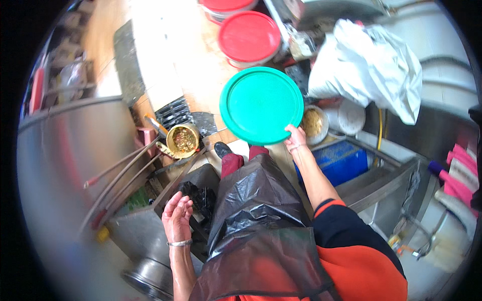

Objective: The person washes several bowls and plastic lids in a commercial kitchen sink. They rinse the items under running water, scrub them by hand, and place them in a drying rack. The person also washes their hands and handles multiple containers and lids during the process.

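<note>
My right hand (296,139) grips a round green plastic lid (262,106) by its near right edge, thumb on top. The lid is held out ahead of my knees, its flat face up. My left hand (177,212) is raised to the left of my dark apron (258,200), with loosely bent fingers and nothing in them. It is nearest to a black plastic bag (201,198) on a dark bin. Beyond the green lid stands a tub with a red lid (249,37).
A yellow bucket of scraps (183,140) stands left of my feet, by a floor grate (172,113). To the right are a white sack (369,67), a white bucket with tan contents (314,124), a blue crate (341,163) and a metal sink frame (384,183).
</note>
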Tool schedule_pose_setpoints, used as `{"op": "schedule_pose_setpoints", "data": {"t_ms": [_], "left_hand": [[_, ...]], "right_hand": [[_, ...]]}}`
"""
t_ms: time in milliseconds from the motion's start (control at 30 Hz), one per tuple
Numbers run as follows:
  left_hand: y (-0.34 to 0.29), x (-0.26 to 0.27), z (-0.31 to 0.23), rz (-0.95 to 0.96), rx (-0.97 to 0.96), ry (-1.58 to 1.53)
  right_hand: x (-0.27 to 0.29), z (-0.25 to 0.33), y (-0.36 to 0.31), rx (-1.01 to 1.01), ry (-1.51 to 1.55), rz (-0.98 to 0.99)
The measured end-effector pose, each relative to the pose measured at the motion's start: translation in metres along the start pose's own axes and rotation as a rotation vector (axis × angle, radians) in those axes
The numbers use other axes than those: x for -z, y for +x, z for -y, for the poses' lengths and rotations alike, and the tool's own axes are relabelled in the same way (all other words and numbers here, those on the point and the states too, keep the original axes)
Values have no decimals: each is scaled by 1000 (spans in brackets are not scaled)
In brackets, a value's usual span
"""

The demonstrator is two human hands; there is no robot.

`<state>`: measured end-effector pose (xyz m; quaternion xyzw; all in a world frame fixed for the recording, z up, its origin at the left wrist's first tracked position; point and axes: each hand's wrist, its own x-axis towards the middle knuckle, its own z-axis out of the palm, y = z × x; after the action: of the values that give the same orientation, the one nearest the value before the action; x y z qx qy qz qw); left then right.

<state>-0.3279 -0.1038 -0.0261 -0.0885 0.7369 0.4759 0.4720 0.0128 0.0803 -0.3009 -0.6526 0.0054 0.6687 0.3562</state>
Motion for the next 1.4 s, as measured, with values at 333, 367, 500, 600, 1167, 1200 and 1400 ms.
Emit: {"op": "schedule_pose_setpoints", "data": {"t_ms": [333,367,500,600,1167,1200,1400], "left_hand": [[-110,77,43,-77,-279,-290],[-119,84,50,-133,-271,-305],[-158,116,91,-99,-306,-362],[-212,144,150,-252,-433,-483],[-449,117,348,-1629,-407,930],[-450,104,344,-1709,-381,941],[-523,7,332,-1898,-89,897]], "right_hand": [[-134,-1,-211,-31,-498,1023],[-137,-3,-226,-35,-512,1143],[-145,-12,-263,-100,-659,1294],[-141,-45,-289,-156,-875,1395],[-50,-330,-428,-432,-1299,2309],[-45,-337,-427,-541,-1287,2337],[9,-311,-419,-820,-1564,2353]]}}
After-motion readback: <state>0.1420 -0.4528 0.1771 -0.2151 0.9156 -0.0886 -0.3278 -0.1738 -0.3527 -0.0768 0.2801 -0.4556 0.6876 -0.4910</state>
